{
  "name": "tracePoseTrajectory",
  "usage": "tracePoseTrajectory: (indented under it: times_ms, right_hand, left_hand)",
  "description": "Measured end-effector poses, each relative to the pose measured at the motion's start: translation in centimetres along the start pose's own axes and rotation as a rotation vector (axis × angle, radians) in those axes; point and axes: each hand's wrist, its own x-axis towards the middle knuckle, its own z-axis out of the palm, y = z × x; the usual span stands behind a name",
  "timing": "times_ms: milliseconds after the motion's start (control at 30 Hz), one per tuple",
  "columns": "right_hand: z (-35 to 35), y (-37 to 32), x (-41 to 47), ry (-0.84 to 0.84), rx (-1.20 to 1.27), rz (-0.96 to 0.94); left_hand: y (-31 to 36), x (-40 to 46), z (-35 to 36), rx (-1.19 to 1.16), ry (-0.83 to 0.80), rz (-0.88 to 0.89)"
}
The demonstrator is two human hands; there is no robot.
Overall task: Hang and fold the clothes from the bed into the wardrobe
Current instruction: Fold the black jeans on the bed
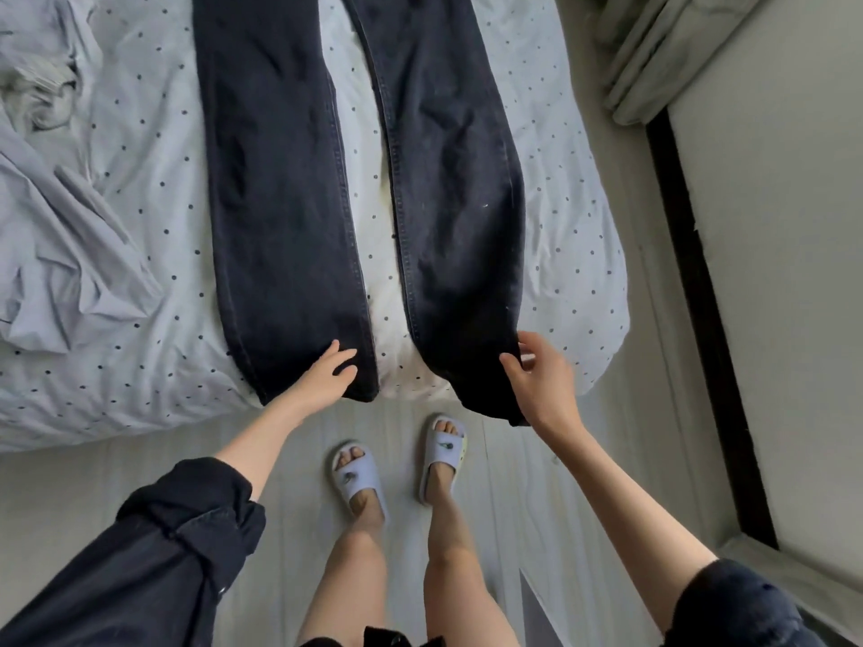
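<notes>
In the head view, a pair of dark navy, near-black denim trousers (pixel 355 179) is seen laid flat, legs apart, on a bed covered with a pale blue sheet dotted in black (pixel 140 189). The two legs run down to the near edge of the bed, and both hems hang slightly over that edge; the waist end is cut off at the top of the picture.

The left hand (pixel 327 378) is laid on the hem of the left-side leg with its fingers fairly straight and spread, pressing the cloth to the mattress rather than gripping it. The right hand (pixel 537 380) is pinching the outer edge of the other leg near its hem, thumb on top of the cloth and fingers curled under it.

Crumpled light grey bedding (pixel 51 147) is bunched towards the far left corner of the bed. Pale slide sandals (pixel 359 478) are worn on the feet, on light floorboards just beside the near edge.

The denim is judged to be fairly heavy and limp, with some body along the stitched seams: it should hold a crease when folded, drag on the sheet rather than slip, and sag if lifted from one point. The hems and side seams are judged the best places to be taken hold of, one leg being carried over onto the other.
</notes>
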Motion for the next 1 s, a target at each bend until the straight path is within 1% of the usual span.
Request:
tracePoseTrajectory:
  times_ms: [167,300,367,467,533,600,667,733,867,900,1000]
  right_hand:
    - [3.8,-5.0,-1.9,-0.029,-0.074,-0.177]
    - [8.7,-8.6,-2.1,-0.053,-0.178,-0.283]
    - [12.1,-10.4,-2.0,-0.069,-0.211,-0.31]
    - [16.9,-12.4,-2.4,-0.1,-0.231,-0.372]
    - [20.1,-12.8,-2.8,-0.136,-0.29,-0.399]
    - [22.8,-12.7,-2.7,-0.175,-0.357,-0.407]
    - [24.6,-12.3,-2.2,-0.177,-0.388,-0.405]
    - [25.7,-12.3,-1.7,-0.174,-0.389,-0.413]
    - [27.4,-12.7,-1.2,-0.197,-0.382,-0.461]
    - [27.5,-12.7,-1.2,-0.195,-0.382,-0.476]
    - [28.0,-12.2,-1.3,-0.187,-0.39,-0.496]
  left_hand:
    - [-0.4,-1.9,-2.1,-0.327,0.043,0.076]
    - [-2.1,-3.3,-4.3,-0.632,0.047,0.054]
    - [-3.7,-3.2,-6.5,-0.712,0.1,0.064]
    - [-4.0,-2.3,-9.9,-0.747,0.162,0.092]
    - [-3.9,-1.5,-12.2,-0.71,0.151,0.124]
    - [-4.1,-0.4,-14.2,-0.605,0.125,0.155]
    - [-4.2,0.9,-15.3,-0.486,0.112,0.16]
    - [-4.0,1.9,-15.7,-0.393,0.113,0.177]
    - [-3.3,4.4,-15.9,-0.301,0.116,0.214]
    - [-3.0,4.7,-15.9,-0.246,0.121,0.24]
    - [-2.4,5.5,-15.7,0.059,0.186,0.348]
